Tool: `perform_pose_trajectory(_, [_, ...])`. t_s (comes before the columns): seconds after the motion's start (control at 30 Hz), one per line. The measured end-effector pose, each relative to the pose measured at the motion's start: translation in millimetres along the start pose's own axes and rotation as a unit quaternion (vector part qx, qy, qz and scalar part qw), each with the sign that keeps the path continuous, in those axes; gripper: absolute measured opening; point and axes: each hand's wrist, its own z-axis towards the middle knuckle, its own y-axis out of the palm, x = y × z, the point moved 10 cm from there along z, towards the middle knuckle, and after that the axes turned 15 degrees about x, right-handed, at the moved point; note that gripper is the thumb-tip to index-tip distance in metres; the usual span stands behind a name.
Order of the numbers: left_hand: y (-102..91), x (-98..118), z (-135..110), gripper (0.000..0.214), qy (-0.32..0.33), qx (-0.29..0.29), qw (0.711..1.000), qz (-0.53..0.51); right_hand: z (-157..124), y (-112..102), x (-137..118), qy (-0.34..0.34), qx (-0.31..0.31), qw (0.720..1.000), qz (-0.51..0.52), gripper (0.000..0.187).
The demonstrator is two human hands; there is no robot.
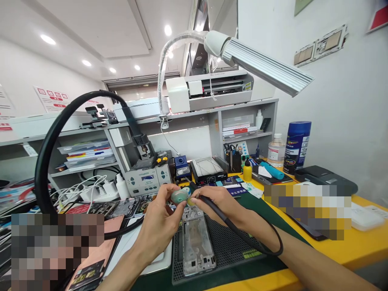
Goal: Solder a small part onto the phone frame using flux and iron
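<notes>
My left hand [162, 216] pinches a small round greenish translucent jar [179, 195] between thumb and fingertips. Close beside it, my right hand [216, 202] is closed around a black corded tool that looks like a soldering iron [209, 202]; its cable loops over my right forearm. A small yellowish round piece [190, 201] shows at my right fingertips, and I cannot make out what it is. Below both hands, a stripped metal phone frame [198, 242] lies on a black perforated work mat [233, 242]. The tip of the tool is hidden.
A hot air station [145, 180] with a thick black hose [45, 149] stands at left. Behind my hands are a small blue unit [181, 165] and a flat plate device [210, 169]. At right stand a yellow bottle [247, 171] and a blue spray can [297, 147]. A lamp [266, 60] hangs overhead.
</notes>
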Motion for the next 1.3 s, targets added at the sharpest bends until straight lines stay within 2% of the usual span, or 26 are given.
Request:
perform_pose_trajectory(0.3, [2.0,-1,-1,0.030,-0.006,-0.030,1.000,0.001,-1,0,3,-0.005,-0.004,1.000,-0.019,0.017])
perform_pose_trajectory(0.53, [0.5,-9,0,0.029,-0.047,-0.023,0.997,-0.065,3,-3,-1,0.003,0.000,1.000,-0.011,0.018])
perform_pose_trajectory(0.9, [-9.1,-17,0,0.032,-0.094,-0.034,0.991,-0.094,4,-4,3,0.024,0.001,0.999,0.021,0.019])
perform_pose_trajectory(1.0, [-16.3,-31,-10,0.036,-0.125,-0.062,0.987,-0.081,5,-8,3,0.049,0.007,0.998,0.031,0.020])
perform_pose_trajectory(1.2, [-21.1,-65,-56,0.049,-0.232,-0.162,0.958,-0.040,6,-17,12,0.117,0.049,0.991,0.042,0.024])
perform_pose_trajectory(1.3, [-22.4,-71,-66,0.053,-0.252,-0.173,0.951,-0.045,6,-18,15,0.141,0.057,0.987,0.048,0.025])
